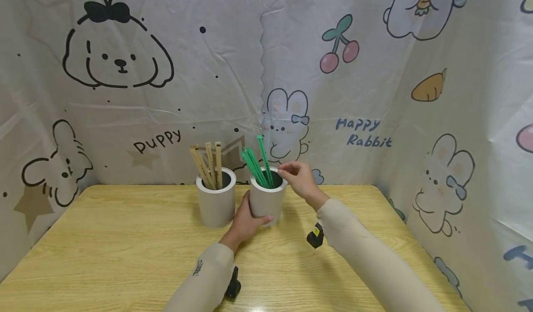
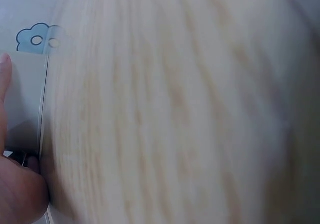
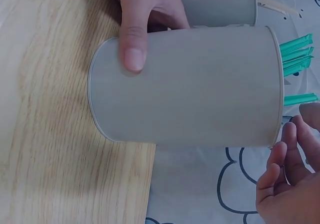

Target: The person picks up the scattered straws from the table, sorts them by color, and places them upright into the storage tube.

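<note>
My left hand [image 1: 244, 222] grips a white cylindrical cup [image 1: 265, 204] low down, thumb across its front and fingers round its left side. In that cup lean several slim green wrapped sticks [image 1: 255, 166], one standing apart from the bunch. My right hand [image 1: 300, 178] is at the cup's right rim, fingers bent and fingertips close to the thumb, with nothing visible between them. The right wrist view shows the right hand [image 3: 292, 179] beside the rim and the left thumb [image 3: 134, 54] on the cup wall. Part of the left hand [image 2: 22, 191] edges into the left wrist view.
A second white cup [image 1: 217, 206] stands just left of the gripped one, holding several tan wrapped sticks [image 1: 209, 164]. Both are near the back of the wooden table [image 1: 125, 247]. A printed cloth [image 1: 233, 71] hangs behind and at the sides.
</note>
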Demonstrator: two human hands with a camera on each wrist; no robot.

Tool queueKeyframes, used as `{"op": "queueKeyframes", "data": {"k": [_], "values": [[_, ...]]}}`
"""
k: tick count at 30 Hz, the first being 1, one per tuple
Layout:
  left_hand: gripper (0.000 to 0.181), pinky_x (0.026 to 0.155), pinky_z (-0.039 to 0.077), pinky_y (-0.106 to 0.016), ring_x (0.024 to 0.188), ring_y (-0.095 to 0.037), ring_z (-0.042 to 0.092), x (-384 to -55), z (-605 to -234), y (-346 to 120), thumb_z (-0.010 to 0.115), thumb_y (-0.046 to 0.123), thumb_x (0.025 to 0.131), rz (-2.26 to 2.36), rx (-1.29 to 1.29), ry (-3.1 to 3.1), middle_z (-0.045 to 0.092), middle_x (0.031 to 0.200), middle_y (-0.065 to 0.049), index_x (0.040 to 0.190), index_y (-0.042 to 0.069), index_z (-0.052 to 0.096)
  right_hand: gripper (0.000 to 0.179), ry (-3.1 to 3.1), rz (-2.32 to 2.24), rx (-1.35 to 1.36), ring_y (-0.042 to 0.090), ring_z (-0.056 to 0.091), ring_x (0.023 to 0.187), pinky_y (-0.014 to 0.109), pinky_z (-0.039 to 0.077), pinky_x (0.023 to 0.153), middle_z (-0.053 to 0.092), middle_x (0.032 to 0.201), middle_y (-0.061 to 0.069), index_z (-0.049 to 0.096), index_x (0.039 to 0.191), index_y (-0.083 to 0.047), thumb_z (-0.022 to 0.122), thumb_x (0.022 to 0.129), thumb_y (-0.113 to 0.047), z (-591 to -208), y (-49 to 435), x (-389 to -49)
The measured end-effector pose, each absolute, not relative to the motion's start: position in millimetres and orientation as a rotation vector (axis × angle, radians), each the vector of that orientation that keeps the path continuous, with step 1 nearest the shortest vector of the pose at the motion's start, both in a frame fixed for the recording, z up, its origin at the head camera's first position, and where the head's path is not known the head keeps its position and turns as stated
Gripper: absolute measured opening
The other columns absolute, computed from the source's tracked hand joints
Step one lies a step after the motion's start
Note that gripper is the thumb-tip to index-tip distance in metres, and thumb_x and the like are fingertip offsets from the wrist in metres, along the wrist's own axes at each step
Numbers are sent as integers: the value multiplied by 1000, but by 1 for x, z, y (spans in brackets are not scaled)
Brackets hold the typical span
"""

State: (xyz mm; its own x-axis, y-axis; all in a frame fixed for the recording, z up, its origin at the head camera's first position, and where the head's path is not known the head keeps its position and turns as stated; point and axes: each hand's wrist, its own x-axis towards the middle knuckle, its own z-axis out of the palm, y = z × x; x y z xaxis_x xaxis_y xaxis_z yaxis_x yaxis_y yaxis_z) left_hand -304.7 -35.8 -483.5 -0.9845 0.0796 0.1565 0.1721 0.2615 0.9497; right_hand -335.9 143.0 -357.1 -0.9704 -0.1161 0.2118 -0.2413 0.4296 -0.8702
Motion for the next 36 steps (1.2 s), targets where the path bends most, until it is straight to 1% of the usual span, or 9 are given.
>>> {"op": "queueKeyframes", "data": {"k": [2,6,11,15,21,27,30,34,36], "values": [[105,118,33,-60,140,-43,44,-304,-483,-35,87,18,80,-1847,-258,-2420,41,155,-24,159,5,19,24,-2544,1604,348,14,58,89,22,50,76,69,111,17,70,116,4,64,99,-13,-359,145,-335],[105,119,33,-59,141,-42,44,-303,-485,-33,87,19,80,-1856,-250,-2427,41,156,-23,159,6,19,26,-2531,1629,385,13,58,89,21,49,78,69,114,20,69,117,5,64,99,-13,-363,150,-332],[106,120,32,-58,143,-40,43,-303,-488,-32,87,21,80,-1861,-226,-2438,40,158,-20,160,9,19,24,-2516,1614,419,12,60,89,21,50,79,70,110,18,69,115,5,64,99,-13,-366,156,-327],[106,119,33,-59,142,-40,43,-304,-489,-33,87,22,81,-1855,-241,-2436,40,157,-20,160,9,18,22,-2515,1583,437,12,60,88,23,50,79,71,110,18,70,114,4,64,99,-12,-366,159,-321],[105,118,34,-60,141,-41,44,-304,-486,-34,87,21,80,-1846,-246,-2422,42,156,-21,160,9,19,24,-2513,1573,501,13,58,87,23,48,76,70,109,19,70,113,4,65,99,-15,-368,164,-315],[104,117,34,-60,139,-42,46,-301,-487,-28,87,18,79,-1831,-270,-2416,44,153,-23,158,6,21,21,-2543,1541,577,11,54,78,21,46,68,70,104,21,72,109,4,66,98,-13,-382,178,-297],[105,117,35,-59,138,-41,46,-300,-487,-26,87,20,79,-1820,-262,-2438,44,153,-23,159,8,20,18,-2583,1524,592,9,54,74,20,46,64,71,101,19,72,106,3,67,97,-11,-391,186,-285],[107,118,34,-58,139,-41,46,-299,-485,-24,88,21,77,-1784,-244,-2441,45,152,-23,159,9,20,16,-2613,1521,639,8,55,74,21,47,65,72,100,18,72,105,1,67,97,-12,-400,194,-274],[108,117,35,-59,138,-42,46,-297,-484,-24,89,20,77,-1758,-244,-2443,45,152,-24,158,7,20,16,-2626,1519,651,8,56,75,21,48,65,73,101,19,72,105,1,67,97,-13,-404,196,-270]]}}
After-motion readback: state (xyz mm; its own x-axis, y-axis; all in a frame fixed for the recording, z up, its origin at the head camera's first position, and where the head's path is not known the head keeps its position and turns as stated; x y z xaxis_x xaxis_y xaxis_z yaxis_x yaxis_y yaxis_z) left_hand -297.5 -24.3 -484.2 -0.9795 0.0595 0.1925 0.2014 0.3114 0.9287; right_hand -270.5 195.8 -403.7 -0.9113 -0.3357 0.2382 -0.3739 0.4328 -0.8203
